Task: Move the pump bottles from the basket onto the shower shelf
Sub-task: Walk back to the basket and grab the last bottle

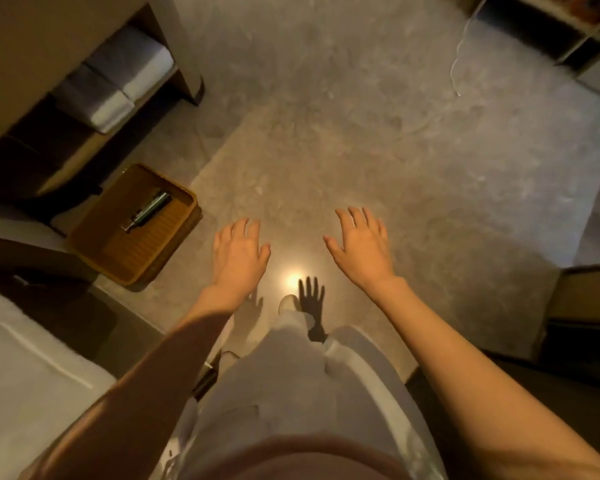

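Observation:
A brown woven basket (174, 258) stands on the floor at the left. One dark slim pump bottle (149, 210) lies on its side inside it, pump end toward me. My left hand (239, 254) hovers palm down just right of the basket, fingers spread and holding nothing. My right hand (361, 247) hangs at the same height further right, also spread and holding nothing. Both hands are above the grey stone floor (361, 133). No shower shelf is visible.
A wooden vanity (21, 64) at the upper left holds folded white towels (118, 81) on its lower shelf. A white surface (21, 368) fills the lower left. A shelf unit (568, 32) stands at the upper right. My legs in light trousers (291, 382) are below.

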`<act>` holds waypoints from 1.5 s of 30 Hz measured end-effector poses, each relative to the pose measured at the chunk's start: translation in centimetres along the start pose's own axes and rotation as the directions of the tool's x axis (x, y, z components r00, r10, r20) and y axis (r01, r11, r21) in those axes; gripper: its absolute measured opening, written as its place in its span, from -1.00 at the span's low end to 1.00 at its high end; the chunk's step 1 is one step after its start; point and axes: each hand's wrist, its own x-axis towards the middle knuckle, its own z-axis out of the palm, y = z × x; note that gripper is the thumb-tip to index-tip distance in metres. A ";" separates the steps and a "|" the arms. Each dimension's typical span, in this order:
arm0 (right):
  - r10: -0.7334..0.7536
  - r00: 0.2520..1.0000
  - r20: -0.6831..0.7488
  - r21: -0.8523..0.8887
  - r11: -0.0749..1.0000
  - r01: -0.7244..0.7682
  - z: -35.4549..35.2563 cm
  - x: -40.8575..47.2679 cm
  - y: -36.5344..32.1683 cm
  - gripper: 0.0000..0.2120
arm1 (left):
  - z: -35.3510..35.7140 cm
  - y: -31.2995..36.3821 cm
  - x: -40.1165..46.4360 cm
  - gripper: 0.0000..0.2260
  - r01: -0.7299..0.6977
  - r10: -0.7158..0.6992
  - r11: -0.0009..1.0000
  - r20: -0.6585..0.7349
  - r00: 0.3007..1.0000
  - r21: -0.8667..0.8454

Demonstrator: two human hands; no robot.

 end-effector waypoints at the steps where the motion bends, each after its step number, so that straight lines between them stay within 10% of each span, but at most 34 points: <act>1: -0.018 1.000 0.003 -0.008 1.000 0.018 -0.4 1.9 -0.4 -0.47 | -0.5 -0.4 1.7 -0.58 -0.007 0.008 1.000 -0.005 1.000 0.012; 11: -0.239 0.964 0.115 -0.107 0.962 0.251 -2.0 21.6 -3.4 -0.49 | 0.9 -6.2 13.7 -0.60 0.264 -0.264 0.965 -0.032 0.964 0.004; 18: -0.502 0.807 0.310 -0.151 0.812 0.563 -2.0 36.6 -7.5 -0.49 | -0.1 -7.6 24.2 -0.60 0.529 -0.527 0.849 0.068 0.847 -0.015; 29: -0.679 0.295 0.673 -0.154 0.261 0.953 1.9 48.2 -22.2 -0.48 | -0.4 -11.8 27.3 -0.56 0.874 -0.899 0.404 0.061 0.434 -0.270; 45: -0.638 -0.316 0.702 0.186 -0.264 0.946 12.9 50.8 -45.4 -0.50 | -2.3 -25.0 29.5 -0.61 0.921 -0.984 -0.170 0.102 -0.144 -0.350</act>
